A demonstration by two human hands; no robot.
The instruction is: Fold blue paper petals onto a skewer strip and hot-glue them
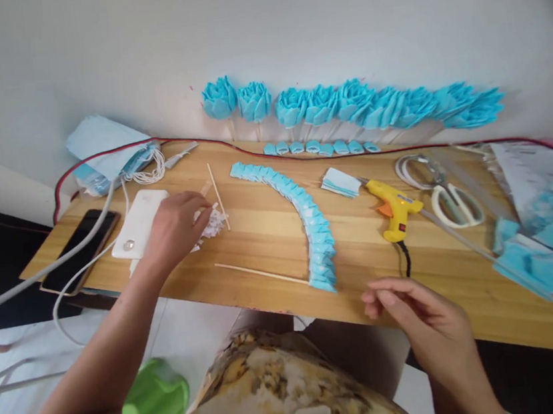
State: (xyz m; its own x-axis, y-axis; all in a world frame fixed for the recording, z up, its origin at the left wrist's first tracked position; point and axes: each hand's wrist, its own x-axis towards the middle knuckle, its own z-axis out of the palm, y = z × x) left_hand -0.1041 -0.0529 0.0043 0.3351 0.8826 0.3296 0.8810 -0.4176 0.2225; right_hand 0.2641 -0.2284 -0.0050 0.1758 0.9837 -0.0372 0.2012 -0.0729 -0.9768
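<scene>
Left hand (pixel 176 224) over white scraps (pixel 216 222), grip unclear. Right hand (pixel 428 316) slack, empty; blue strip (pixel 316 232) left of it, near end closest, arcing away.

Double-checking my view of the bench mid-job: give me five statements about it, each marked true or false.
1. The left hand is at the white scraps. True.
2. The glue gun has a blue body. False: the glue gun is yellow.
3. The curved blue strip lies between the two hands. True.
4. The right hand grips the scissors. False: the scissors lie on the table, to the right of the glue gun and apart from the right hand.
5. The blue flowers are lined up along the wall. True.
</scene>
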